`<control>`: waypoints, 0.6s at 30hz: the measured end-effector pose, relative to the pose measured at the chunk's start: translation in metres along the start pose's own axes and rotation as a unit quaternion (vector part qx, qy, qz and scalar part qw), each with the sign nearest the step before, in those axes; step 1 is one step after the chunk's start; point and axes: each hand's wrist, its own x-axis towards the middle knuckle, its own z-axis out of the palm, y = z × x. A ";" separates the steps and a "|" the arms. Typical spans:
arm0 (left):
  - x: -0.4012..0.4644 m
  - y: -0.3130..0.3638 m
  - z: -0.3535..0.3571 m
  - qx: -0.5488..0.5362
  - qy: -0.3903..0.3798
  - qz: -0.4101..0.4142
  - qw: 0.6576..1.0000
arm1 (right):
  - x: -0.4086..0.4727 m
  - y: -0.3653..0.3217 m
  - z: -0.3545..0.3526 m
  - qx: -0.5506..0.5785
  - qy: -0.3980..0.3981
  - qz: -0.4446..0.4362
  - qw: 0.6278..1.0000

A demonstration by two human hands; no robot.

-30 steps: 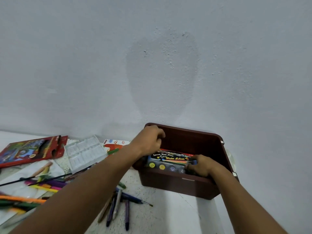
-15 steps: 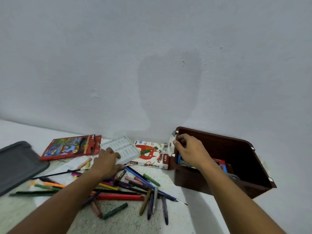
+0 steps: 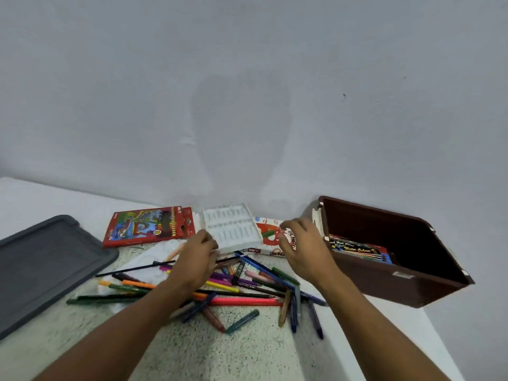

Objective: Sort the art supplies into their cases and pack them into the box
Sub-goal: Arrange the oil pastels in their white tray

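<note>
Hands are both stretched forward over the mess, forearms coming in from the bottom corners. Left hand (image 3: 196, 259) sits over the far end of the pen pile (image 3: 233, 287), knuckles up, fingers curled downward right at the near edge of the white tray (image 3: 231, 229). It looks like it touches that edge, but I can't tell if it actually grips anything, the fingertips are hidden. Right hand (image 3: 298, 248) hovers above the pastel box (image 3: 270, 237), fingers loosely bent and a bit blurred, nothing in them.

Pens and crayons lie scattered loose on the speckled counter (image 3: 192, 350), crossing each other, between the two forearms. Red pencil case (image 3: 148, 225) lies flat against the wall, just left of the tray. Pastel box is wedged between the tray and the brown box (image 3: 384, 287).

Brown box stands on the right by the wall, open on top, with a watercolour pack (image 3: 357, 248) lying inside near its left wall. Grey lid (image 3: 41, 268) lies flat on the far left, well apart from the box.
</note>
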 end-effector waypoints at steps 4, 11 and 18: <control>-0.017 -0.009 -0.016 -0.041 0.025 0.068 0.997 | -0.014 -0.023 0.017 0.200 -0.044 0.095 0.974; -0.060 -0.016 -0.035 -0.092 0.038 0.169 0.981 | -0.033 -0.053 0.042 0.466 -0.049 0.264 0.843; -0.076 -0.030 -0.039 -0.106 0.032 0.201 0.973 | -0.033 -0.057 0.056 0.537 -0.015 0.291 0.792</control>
